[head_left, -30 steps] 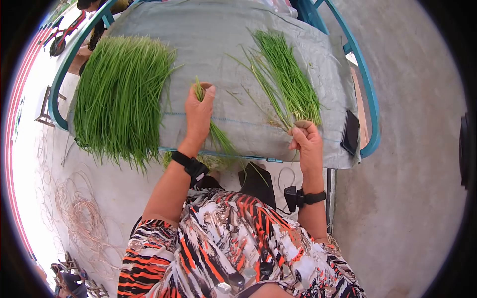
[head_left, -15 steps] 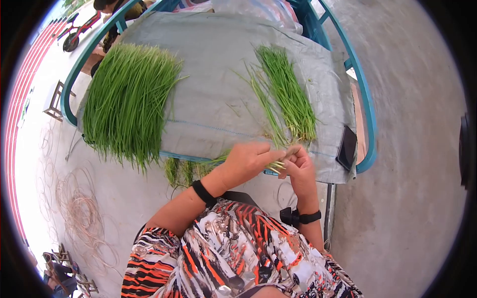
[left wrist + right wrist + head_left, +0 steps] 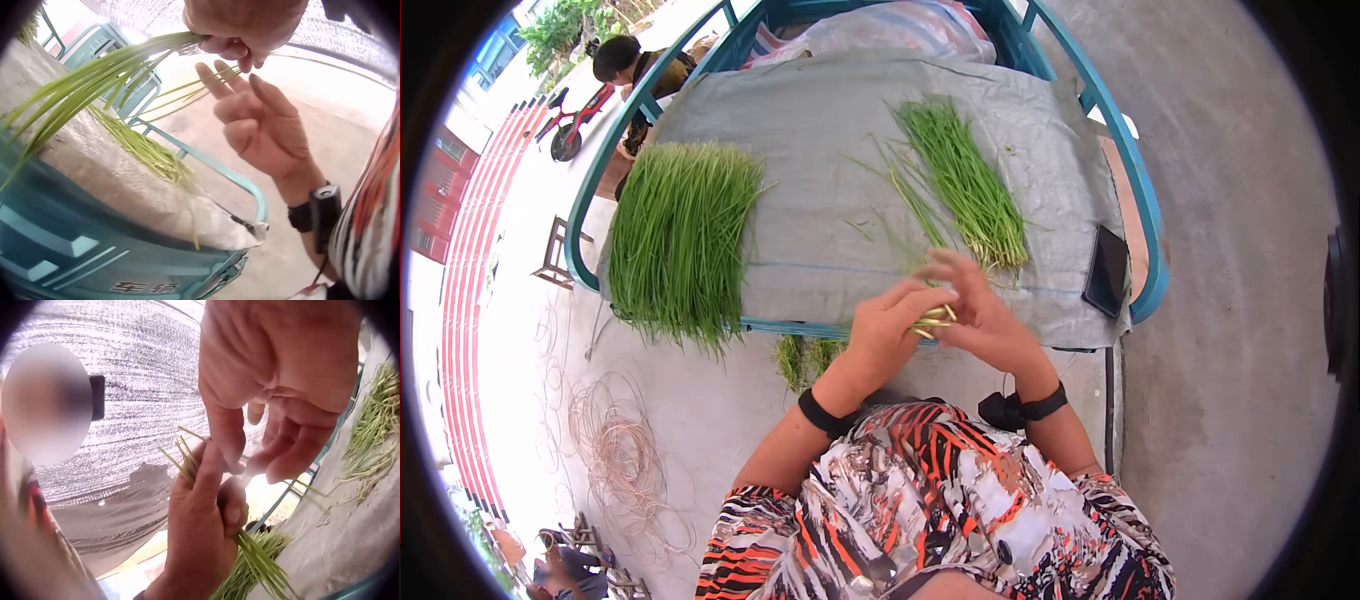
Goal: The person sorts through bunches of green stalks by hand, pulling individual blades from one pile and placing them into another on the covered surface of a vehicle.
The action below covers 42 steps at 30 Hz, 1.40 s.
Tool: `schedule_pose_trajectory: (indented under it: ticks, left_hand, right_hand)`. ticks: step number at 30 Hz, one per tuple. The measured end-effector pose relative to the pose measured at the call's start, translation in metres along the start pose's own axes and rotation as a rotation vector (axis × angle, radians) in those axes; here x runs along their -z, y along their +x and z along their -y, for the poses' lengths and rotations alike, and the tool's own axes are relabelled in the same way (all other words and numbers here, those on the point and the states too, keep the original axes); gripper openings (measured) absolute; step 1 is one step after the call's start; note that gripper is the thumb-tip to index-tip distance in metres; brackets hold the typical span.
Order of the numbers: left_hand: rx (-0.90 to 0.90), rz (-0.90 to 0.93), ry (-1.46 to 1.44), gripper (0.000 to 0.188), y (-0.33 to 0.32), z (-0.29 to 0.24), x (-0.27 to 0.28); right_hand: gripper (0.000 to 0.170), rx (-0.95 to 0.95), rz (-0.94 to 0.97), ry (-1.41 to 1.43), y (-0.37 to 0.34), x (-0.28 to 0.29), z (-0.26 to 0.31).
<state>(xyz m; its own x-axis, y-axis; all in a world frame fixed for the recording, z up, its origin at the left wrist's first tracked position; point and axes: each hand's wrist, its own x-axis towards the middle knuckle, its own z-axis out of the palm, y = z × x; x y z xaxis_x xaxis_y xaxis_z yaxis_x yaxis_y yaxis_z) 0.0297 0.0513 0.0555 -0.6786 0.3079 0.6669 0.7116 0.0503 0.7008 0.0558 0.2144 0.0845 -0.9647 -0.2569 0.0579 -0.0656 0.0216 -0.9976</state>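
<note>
In the head view the left hand grips a small bunch of thin green stalks, pale ends toward the right hand. The right hand is close beside it, fingers spread and slightly bent. In the left wrist view the green leaves trail left from the left hand, and a few thin stalks lie at the fingers of the right hand. The right wrist view shows the left hand round the bunch, with the right hand's thumb near its fingertips.
A wide pile of green stalks lies at the left of the grey sheet, a smaller pile at its right. A black phone rests near the right edge. Teal rails border the cart. Another person is at the upper left.
The left hand has swung from the middle of the sheet to beside the right hand, with its bunch. The right hand has come back from the smaller pile, and its fingers have spread.
</note>
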Motion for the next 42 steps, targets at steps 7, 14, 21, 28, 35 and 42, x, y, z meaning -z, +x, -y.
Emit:
schedule_pose_trajectory:
  ticks: [7, 14, 21, 28, 35, 42]
  left_hand:
    - [0.410, -0.638, -0.382, 0.014, 0.011, -0.016, 0.044]
    - [0.339, -1.038, -0.622, 0.014, 0.003, 0.045, 0.099]
    - [0.396, -1.076, -0.877, 0.015, -0.009, 0.085, 0.124]
    - [0.402, -1.029, -0.855, 0.017, -0.008, 0.079, 0.117]
    - [0.412, -0.896, -0.777, 0.017, -0.001, 0.041, 0.075]
    - [0.394, -0.887, -0.708, 0.016, -0.008, 0.040, 0.052]
  right_hand:
    - [0.016, 0.005, 0.067, -0.315, 0.003, 0.011, -0.026]
    - [0.021, -0.196, -0.120, -0.175, -0.027, 0.037, -0.052]
    - [0.018, -0.211, -0.277, -0.169, -0.048, 0.054, -0.077]
    - [0.030, -0.192, -0.186, -0.192, -0.034, 0.027, -0.048]
    - [0.041, 0.028, 0.115, -0.189, 0.020, -0.020, -0.003]
    - [0.019, -0.037, 0.308, -0.249, 0.025, -0.018, -0.052]
